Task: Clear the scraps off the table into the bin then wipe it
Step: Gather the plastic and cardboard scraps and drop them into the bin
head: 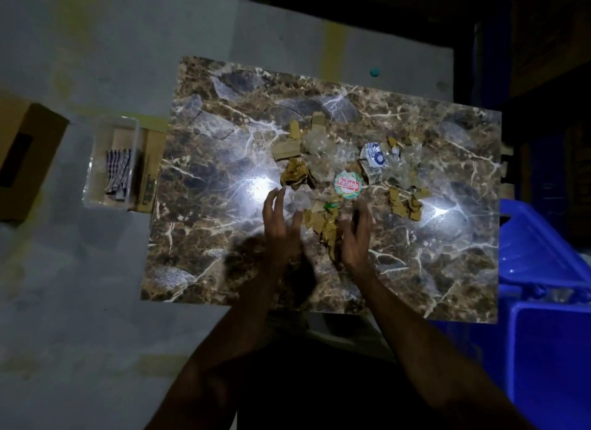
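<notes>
A dim view looks straight down on a rectangular tabletop with a glossy brown marble pattern (pixel 204 180), lit by two bright white glare spots. Scattered across the middle of it lies a pile of scraps (pixel 323 161): torn tan cardboard pieces, crumpled clear plastic and gold foil wrappers. Among them sits a round sticker-like lid with a red and green label (pixel 348 184), and just beyond it to the right a crumpled white and blue wrapper (pixel 372 157). A smaller cluster of torn cardboard bits (pixel 406 202) lies apart toward the right glare spot. Two bare forearms reach in from the bottom edge. The left hand (pixel 281 225) hovers with fingers spread and relaxed, grasping nothing, just left of a strip of cardboard and foil pieces (pixel 326 225). The right hand (pixel 356 237) stands on the other side of that strip, fingers loosely extended and also grasping nothing; motion blur hides whether either hand touches the scraps. The strip lies between the two hands. At the right edge of the table stands a bright blue plastic bin (pixel 550 333), its rim near the table's corner. On the pale floor to the left sits a clear plastic tub (pixel 96 161) holding a checked black and white cloth (pixel 118 170), with a brown cardboard box (pixel 28 154) further left.
</notes>
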{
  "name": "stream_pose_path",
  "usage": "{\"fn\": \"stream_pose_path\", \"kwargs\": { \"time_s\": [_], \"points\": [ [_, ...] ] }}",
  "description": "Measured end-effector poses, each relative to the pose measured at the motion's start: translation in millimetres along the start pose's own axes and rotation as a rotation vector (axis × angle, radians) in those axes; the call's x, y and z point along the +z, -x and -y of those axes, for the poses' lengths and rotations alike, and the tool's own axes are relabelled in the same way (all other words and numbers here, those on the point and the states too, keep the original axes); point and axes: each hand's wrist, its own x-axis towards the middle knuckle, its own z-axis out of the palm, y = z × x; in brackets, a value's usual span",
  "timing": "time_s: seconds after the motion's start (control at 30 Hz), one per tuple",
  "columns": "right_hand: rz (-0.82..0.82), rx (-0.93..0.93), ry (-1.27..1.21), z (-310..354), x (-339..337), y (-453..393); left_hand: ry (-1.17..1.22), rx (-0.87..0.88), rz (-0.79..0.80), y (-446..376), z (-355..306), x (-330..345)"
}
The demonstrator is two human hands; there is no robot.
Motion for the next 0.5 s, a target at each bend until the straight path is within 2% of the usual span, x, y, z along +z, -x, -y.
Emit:
{"fn": "stream_pose_path", "kwargs": {
  "time_s": [0.17,0.33,0.5],
  "points": [
    [0.034,-0.059,-0.044,4.1,32.9,18.5,0.009,0.090,0.180,20.9,-13.1,28.7],
    [0.048,0.000,-0.260,5.7,44.5,24.1,0.128,0.051,0.167,38.0,-19.1,41.7],
    [0.077,0.069,-0.422,17.9,42.4,30.3,0.361,-0.253,0.266,36.3,-42.4,40.9]
  ]
}}
